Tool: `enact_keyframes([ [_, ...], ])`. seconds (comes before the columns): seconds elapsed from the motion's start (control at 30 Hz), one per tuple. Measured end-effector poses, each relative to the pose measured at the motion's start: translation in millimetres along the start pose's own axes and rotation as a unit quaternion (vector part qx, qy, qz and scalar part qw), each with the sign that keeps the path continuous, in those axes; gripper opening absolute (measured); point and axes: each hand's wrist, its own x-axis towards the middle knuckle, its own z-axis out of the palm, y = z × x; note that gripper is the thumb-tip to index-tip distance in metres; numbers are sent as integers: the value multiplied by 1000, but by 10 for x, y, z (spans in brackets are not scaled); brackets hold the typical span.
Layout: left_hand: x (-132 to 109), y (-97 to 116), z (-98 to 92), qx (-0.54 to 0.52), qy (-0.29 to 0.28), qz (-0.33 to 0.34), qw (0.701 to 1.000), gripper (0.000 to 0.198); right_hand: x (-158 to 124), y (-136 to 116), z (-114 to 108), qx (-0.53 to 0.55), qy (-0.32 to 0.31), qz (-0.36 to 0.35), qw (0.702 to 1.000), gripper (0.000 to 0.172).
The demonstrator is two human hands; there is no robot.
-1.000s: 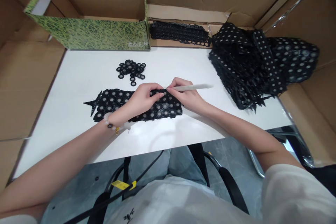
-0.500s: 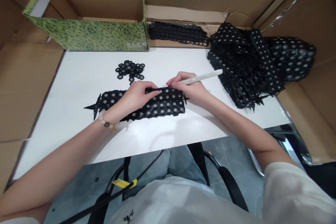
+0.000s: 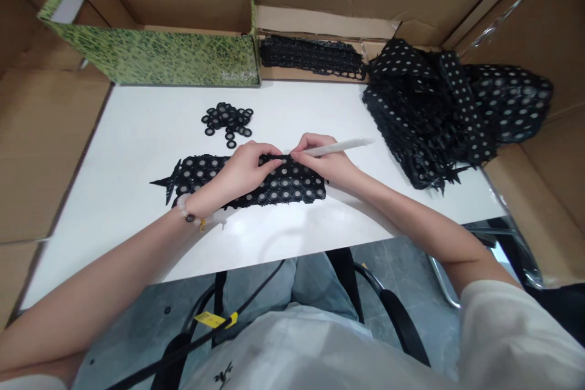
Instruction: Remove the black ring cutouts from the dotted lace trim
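Observation:
My left hand (image 3: 247, 172) rests on a strip of black eyelet lace (image 3: 292, 187), its fingertips pinching the strip's upper edge. My right hand (image 3: 322, 159) holds a slim white marker pen (image 3: 339, 146), and its fingertips touch the lace close to my left fingers. The strip lies flat on the white table (image 3: 114, 146), with its pointed, ragged end to the left. Part of it is hidden under my left hand. Just above that end lies a small pile of black rings (image 3: 227, 122).
A large heap of black dotted lace (image 3: 429, 109) lies at the table's right. A folded lace bundle (image 3: 313, 56) sits in a cardboard tray behind the table, beside a green patterned box (image 3: 155, 58). Cardboard sheets surround the table. My lap and a chair lie below its front edge.
The lace strip has shifted slightly to the right. The marker pen has swung lower, from pointing steeply up-right to a flatter angle, and my right hand has moved slightly.

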Motion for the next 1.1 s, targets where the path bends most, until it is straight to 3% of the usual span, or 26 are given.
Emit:
enact_keyframes([
  [0.2,-23,-24,67,12,17,-19,1000,33,-22,-30,75,-48,6,-13,999,23],
  [0.43,-20,7,38,-18,-2,-10,1000,33,-19,-54,114,-47,12,-14,999,22],
  [0.57,-14,6,-28,-9,-25,15,1000,35,9,-39,23,-29,9,-5,1000,25],
  [0.7,-11,-25,-93,40,-8,-8,999,34,26,-74,-142,-21,7,26,999,26],
  [0.8,-17,-8,-91,20,-3,-20,1000,30,25,-124,-199,9,14,19,1000,24],
  [0.9,-30,38,-57,-7,-1,-7,1000,30,16,-144,-154,42,2,3,999,22],
  [1.1,-40,44,-16,-16,1,-5,1000,30,5,-83,-51,-28,-8,1,1000,28],
])
